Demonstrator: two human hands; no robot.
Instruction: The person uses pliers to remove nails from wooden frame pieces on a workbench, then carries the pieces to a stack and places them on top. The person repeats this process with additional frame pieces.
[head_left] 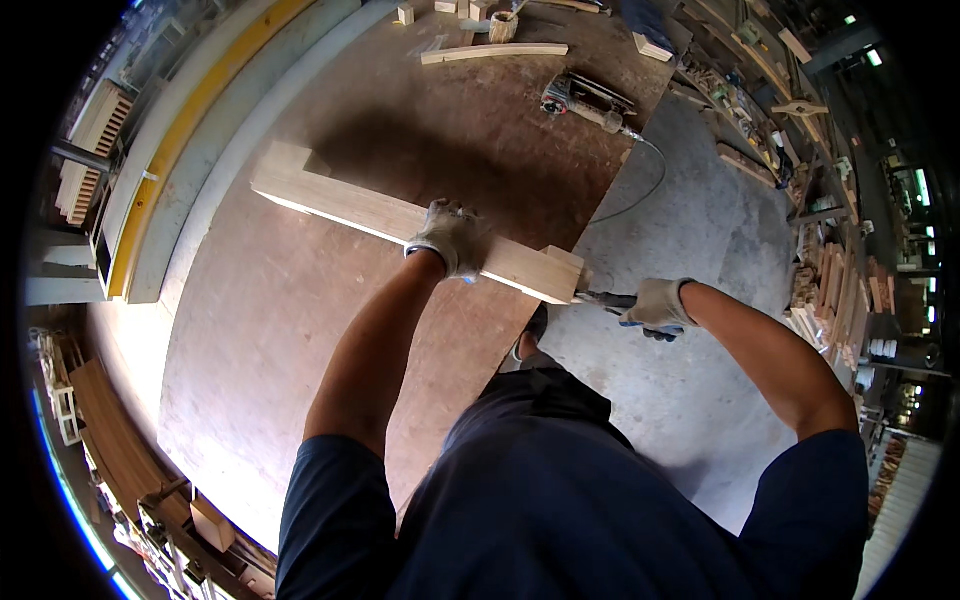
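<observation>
A pale wooden beam (350, 205) lies slantwise across the brown worktable, with a raised block at each end. My left hand (450, 240), in a light work glove, is closed over the beam right of its middle. At the beam's right end, past the table edge, my right hand (660, 306) is gloved too and closed round a dark hand tool that looks like pliers (608, 299). The tool's tip meets or nearly meets the end of the wood; its exact contact is too small to make out.
On the brown tabletop (300, 330), a power tool (585, 100) with a thin hose lies near the far right edge. Beyond are a curved wooden strip (495, 52), small blocks and a pot (503, 27). A yellow-striped machine (180, 130) borders the left; stacked wood (828, 290) stands right.
</observation>
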